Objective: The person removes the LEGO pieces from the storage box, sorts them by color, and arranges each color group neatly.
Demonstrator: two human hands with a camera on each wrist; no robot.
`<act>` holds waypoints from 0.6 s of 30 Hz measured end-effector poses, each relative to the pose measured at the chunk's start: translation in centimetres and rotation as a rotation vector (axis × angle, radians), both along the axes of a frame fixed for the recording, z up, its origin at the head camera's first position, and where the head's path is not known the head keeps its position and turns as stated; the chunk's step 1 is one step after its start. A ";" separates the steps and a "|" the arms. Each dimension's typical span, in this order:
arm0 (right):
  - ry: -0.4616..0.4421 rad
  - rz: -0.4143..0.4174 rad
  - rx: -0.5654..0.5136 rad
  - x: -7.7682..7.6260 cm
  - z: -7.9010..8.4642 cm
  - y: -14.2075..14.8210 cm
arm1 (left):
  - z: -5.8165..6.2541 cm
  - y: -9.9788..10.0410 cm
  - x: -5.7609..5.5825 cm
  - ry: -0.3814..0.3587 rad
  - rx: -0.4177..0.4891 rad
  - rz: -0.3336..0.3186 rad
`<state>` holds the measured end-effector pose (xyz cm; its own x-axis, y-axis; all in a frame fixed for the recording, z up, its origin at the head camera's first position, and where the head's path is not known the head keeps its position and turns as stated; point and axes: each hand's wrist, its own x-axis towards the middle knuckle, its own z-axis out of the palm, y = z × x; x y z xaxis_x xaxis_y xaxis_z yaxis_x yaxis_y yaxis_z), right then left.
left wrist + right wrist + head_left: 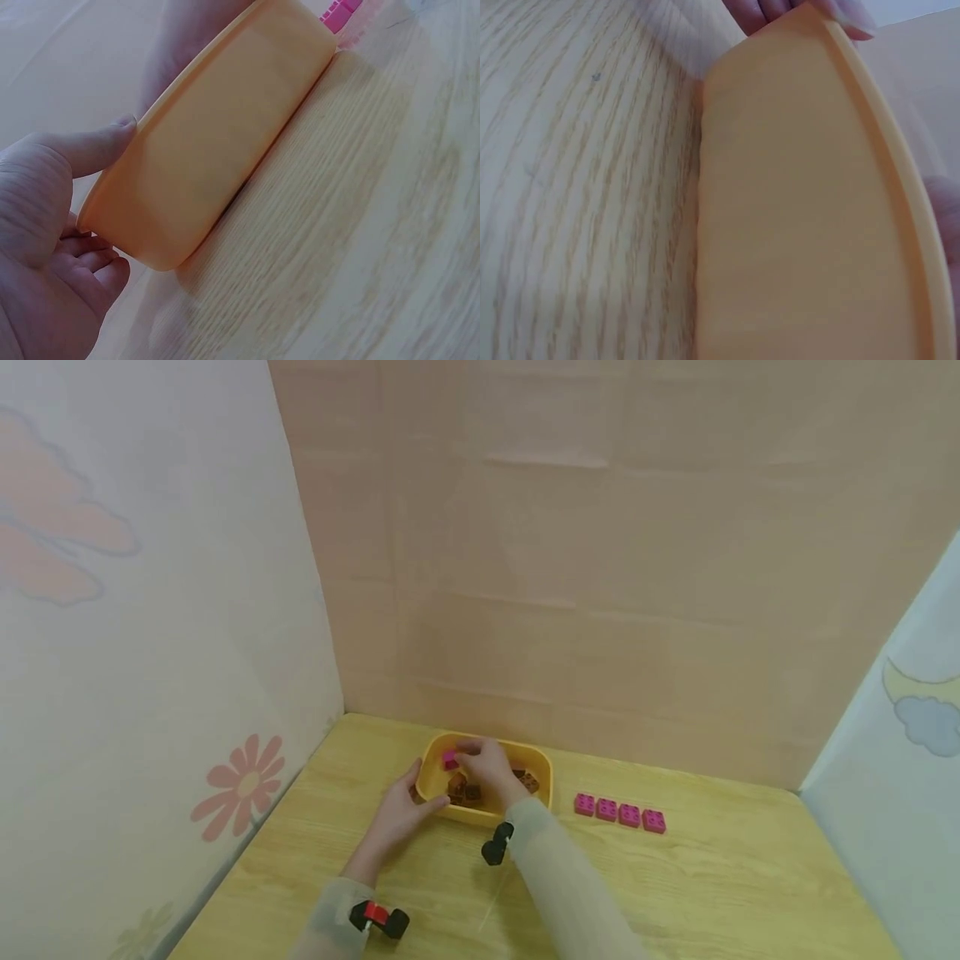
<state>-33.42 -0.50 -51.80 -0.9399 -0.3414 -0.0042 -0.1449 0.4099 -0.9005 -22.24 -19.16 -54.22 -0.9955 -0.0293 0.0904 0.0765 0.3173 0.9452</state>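
In the head view, a yellow plastic tub (pixel 545 777) stands on the table with brown toy building bricks (pixel 472 792) and a pink brick (pixel 450 760) inside. My left hand (pixel 397 810) grips the tub's near left corner; in the left wrist view its thumb (pixel 105 146) lies on the rim and the fingers curl beneath. My right hand (pixel 491 768) reaches over the near wall into the tub, fingertips right at the pink brick. I cannot tell whether they pinch it. The tub wall (pixel 795 195) hides most of that hand in the right wrist view.
Several pink bricks (pixel 618 812) lie in a row on the wooden table (pixel 720 877), right of the tub. A tan wall covering (pixel 615 568) rises behind the tub. White panels with printed flowers (pixel 247 785) and a moon stand at the sides.
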 end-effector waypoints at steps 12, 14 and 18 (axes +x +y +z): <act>0.049 0.005 0.066 0.3 -0.5 0.1 | -0.3 0.3 0.0 0.017 -0.020 -0.005; 0.072 0.008 0.103 0.3 -0.6 0.0 | -0.3 0.3 0.0 0.022 -0.020 -0.007; 0.076 0.014 0.137 0.0 -0.7 -0.1 | -0.2 0.1 -0.1 0.027 -0.022 -0.005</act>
